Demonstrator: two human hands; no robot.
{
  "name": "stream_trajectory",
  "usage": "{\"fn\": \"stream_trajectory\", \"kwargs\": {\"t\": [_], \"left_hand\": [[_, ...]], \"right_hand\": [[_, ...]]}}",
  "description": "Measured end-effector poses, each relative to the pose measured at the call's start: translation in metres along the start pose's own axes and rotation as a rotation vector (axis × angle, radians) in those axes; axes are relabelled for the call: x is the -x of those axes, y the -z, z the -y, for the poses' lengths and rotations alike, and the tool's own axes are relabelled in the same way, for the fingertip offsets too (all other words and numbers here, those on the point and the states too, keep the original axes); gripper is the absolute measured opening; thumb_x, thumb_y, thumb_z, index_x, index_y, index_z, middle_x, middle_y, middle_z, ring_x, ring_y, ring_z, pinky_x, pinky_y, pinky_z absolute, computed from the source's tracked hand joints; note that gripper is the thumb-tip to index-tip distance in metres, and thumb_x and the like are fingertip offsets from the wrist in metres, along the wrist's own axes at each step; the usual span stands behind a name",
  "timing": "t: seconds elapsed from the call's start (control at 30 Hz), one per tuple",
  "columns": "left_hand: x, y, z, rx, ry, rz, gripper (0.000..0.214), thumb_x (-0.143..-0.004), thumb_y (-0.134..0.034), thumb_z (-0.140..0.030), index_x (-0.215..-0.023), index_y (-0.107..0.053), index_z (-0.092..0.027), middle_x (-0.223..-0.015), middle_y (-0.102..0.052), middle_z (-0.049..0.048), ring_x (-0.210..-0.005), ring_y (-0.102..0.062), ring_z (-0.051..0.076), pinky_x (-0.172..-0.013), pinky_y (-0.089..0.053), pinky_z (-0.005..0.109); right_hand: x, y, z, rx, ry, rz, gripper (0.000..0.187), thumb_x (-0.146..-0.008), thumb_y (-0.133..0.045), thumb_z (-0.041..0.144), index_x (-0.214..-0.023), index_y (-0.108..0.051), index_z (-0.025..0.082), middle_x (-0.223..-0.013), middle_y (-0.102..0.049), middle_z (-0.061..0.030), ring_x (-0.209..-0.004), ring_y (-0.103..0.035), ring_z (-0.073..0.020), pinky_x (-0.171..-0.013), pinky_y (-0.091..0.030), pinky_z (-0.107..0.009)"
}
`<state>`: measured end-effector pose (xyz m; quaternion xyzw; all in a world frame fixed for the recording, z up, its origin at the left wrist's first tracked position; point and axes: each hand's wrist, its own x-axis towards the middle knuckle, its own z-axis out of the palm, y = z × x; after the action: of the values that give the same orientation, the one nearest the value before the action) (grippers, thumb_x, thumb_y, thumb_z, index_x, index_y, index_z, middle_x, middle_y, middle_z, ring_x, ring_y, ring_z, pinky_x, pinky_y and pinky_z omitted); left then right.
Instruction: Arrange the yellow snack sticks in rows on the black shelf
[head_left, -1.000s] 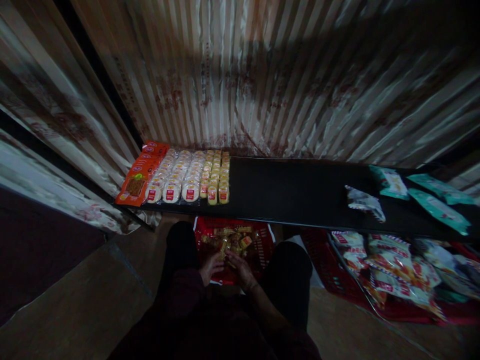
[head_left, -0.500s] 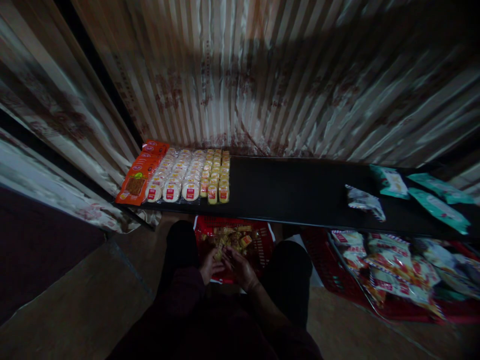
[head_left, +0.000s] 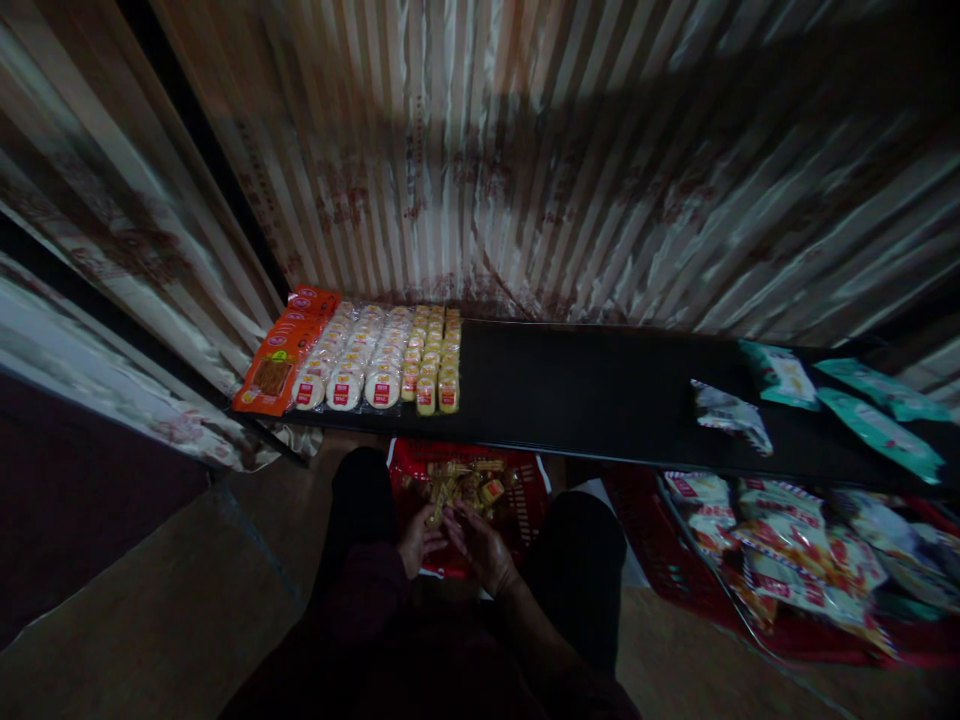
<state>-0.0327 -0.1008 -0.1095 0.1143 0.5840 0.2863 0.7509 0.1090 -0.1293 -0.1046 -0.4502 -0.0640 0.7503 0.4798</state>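
Note:
Between my knees stands a red plastic basket (head_left: 529, 530) holding a heap of small yellow wrapped snacks (head_left: 491, 491). My left hand (head_left: 420, 542) is over its near left part, thumb and fingers around the lower end of a yellow wrapped snack (head_left: 436, 512); the grip is dim. Beside it, my right hand (head_left: 484, 548) reaches in with fingers stretched and apart, close to the same snack. On the black shelf (head_left: 570, 390) above, yellow snacks (head_left: 448, 390) stand in rows beside white round wrapped cakes (head_left: 382, 388).
Orange snack packets (head_left: 274, 370) lie at the shelf's left end. Toward the right are a silvery bag (head_left: 727, 415) and several green packets (head_left: 780, 375). A second red basket (head_left: 652, 540) full of snack bags (head_left: 787, 530) sits below right. Striped curtain (head_left: 480, 150) hangs behind.
The view has tilted slightly, so everything sits a little lower. My right hand's fingers have spread a bit over the basket; the rows on the shelf look the same.

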Motion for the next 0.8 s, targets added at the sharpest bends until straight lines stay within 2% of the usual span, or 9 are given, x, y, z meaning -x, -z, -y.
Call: {"fn": "stream_trajectory", "kwargs": {"t": [0.13, 0.23, 0.37, 0.47, 0.63, 0.8], "left_hand": [[-0.002, 0.002, 0.006, -0.155, -0.094, 0.055, 0.041, -0.074, -0.060, -0.044, -0.104, -0.060, -0.016, -0.105, -0.065, 0.0089, -0.094, -0.062, 0.021, -0.081, -0.049, 0.031], [-0.003, 0.001, 0.008, -0.197, -0.138, 0.079, 0.051, -0.068, -0.063, -0.044, -0.111, -0.057, -0.017, -0.099, -0.067, 0.0069, -0.089, -0.062, 0.019, -0.079, -0.047, 0.031], [-0.007, 0.000, 0.009, -0.219, -0.150, 0.088, 0.058, -0.067, -0.062, -0.038, -0.122, -0.053, -0.019, -0.103, -0.066, 0.0061, -0.085, -0.062, 0.018, -0.075, -0.047, 0.029], [-0.010, 0.000, 0.010, -0.224, -0.155, 0.078, 0.061, -0.068, -0.061, -0.034, -0.126, -0.050, -0.019, -0.109, -0.066, 0.0067, -0.091, -0.062, 0.018, -0.075, -0.047, 0.028], [-0.008, -0.001, 0.009, -0.205, -0.164, 0.084, 0.059, -0.064, -0.065, -0.038, -0.119, -0.056, -0.018, -0.116, -0.064, 0.0080, -0.104, -0.059, 0.022, -0.078, -0.047, 0.030], [-0.005, -0.001, 0.010, -0.212, -0.204, 0.113, 0.054, -0.062, -0.064, -0.041, -0.112, -0.060, -0.019, -0.102, -0.068, 0.0070, -0.103, -0.059, 0.023, -0.081, -0.046, 0.032]], "right_hand": [[-0.004, 0.003, -0.005, 0.041, -0.007, 0.010, 0.042, -0.056, -0.078, 0.041, -0.094, -0.071, 0.024, -0.109, -0.070, -0.0046, -0.100, -0.064, -0.0195, -0.092, -0.045, -0.033], [-0.007, 0.005, -0.009, 0.093, 0.023, -0.003, 0.044, -0.054, -0.078, 0.045, -0.093, -0.071, 0.024, -0.103, -0.071, -0.0046, -0.099, -0.064, -0.0207, -0.090, -0.046, -0.033], [-0.010, 0.007, -0.014, 0.184, 0.044, -0.064, 0.052, -0.051, -0.080, 0.050, -0.096, -0.070, 0.026, -0.102, -0.071, -0.0036, -0.098, -0.063, -0.0206, -0.083, -0.047, -0.030], [-0.013, 0.008, -0.017, 0.250, 0.086, -0.080, 0.052, -0.048, -0.080, 0.055, -0.088, -0.070, 0.024, -0.093, -0.072, -0.0038, -0.088, -0.065, -0.0201, -0.080, -0.048, -0.030], [-0.018, 0.009, -0.017, 0.439, 0.189, -0.139, 0.052, -0.040, -0.077, 0.065, -0.069, -0.068, 0.022, -0.068, -0.069, -0.0034, -0.073, -0.064, -0.0231, -0.073, -0.049, -0.034], [-0.021, 0.016, -0.012, 0.591, 0.331, -0.188, 0.053, -0.045, -0.071, 0.067, -0.074, -0.070, 0.023, -0.071, -0.070, -0.0064, -0.079, -0.065, -0.0289, -0.075, -0.051, -0.038]]}}
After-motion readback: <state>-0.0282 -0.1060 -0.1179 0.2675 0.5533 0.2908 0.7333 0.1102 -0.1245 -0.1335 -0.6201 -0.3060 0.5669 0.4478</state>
